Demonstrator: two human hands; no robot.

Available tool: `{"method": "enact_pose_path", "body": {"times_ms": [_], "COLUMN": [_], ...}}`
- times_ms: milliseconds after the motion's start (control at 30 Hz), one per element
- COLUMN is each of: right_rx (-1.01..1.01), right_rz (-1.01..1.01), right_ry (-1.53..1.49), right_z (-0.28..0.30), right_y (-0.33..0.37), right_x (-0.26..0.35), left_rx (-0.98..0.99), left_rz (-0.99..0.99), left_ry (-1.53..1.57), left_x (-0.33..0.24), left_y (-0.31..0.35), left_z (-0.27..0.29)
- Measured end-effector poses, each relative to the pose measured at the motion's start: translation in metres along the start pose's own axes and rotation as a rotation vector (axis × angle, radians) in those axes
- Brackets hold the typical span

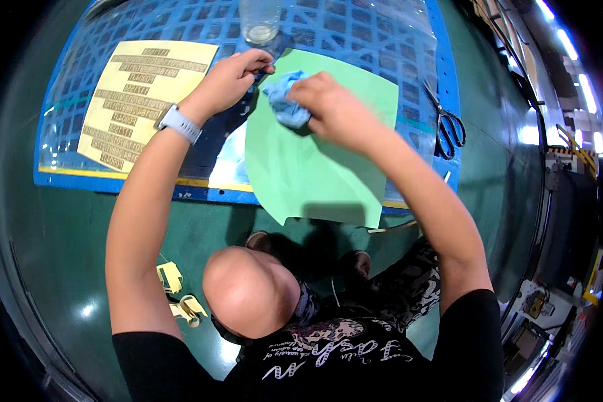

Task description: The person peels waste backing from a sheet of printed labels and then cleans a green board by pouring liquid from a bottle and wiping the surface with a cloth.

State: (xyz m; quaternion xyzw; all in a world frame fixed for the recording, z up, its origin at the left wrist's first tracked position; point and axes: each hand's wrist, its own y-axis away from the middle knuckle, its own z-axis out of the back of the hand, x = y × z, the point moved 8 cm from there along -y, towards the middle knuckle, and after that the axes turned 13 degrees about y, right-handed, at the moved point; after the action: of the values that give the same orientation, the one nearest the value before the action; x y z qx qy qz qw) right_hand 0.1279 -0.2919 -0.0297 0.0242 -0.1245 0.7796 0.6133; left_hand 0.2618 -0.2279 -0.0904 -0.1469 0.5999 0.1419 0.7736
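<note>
My right hand (336, 112) grips a crumpled blue cloth (288, 100), pressed against the upper part of a green sheet (315, 157). The hand is slightly blurred. At the sheet's upper left edge is my left hand (231, 79), its fingers curled together; whether they pinch anything is hidden. The green sheet lies on a blue table (409, 40), and its lower end hangs over the near edge. To the left lies a pale yellow sheet (181, 60) with rows of dark lettering.
A clear plastic cup (260, 23) stands at the far side, beyond my left hand. Black-handled scissors (449, 130) lie near the table's right edge. Yellow scraps (186, 308) are on the green floor at lower left. Machinery (543, 301) stands at far right.
</note>
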Motion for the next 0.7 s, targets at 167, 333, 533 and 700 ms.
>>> {"method": "enact_pose_path", "body": {"times_ms": [167,333,533,700], "right_rx": [0.228,0.363,0.128,0.456], "right_rz": [0.108,0.232,0.054,-0.012], "right_ry": [-0.216,-0.284,0.089,-0.328], "right_z": [-0.01,0.022,0.01,0.013], "right_y": [0.097,0.082,0.034,0.142], "right_x": [0.069,0.032,-0.034,0.004], "left_rx": [-0.038,-0.089,-0.125,-0.153], "left_rz": [-0.015,-0.019,-0.053,-0.045], "left_ry": [-0.044,-0.048,-0.06,-0.078], "left_x": [0.006,0.0,-0.003,0.002], "left_y": [0.012,0.016,0.012,0.025], "left_z": [0.003,0.004,-0.004,0.001]}}
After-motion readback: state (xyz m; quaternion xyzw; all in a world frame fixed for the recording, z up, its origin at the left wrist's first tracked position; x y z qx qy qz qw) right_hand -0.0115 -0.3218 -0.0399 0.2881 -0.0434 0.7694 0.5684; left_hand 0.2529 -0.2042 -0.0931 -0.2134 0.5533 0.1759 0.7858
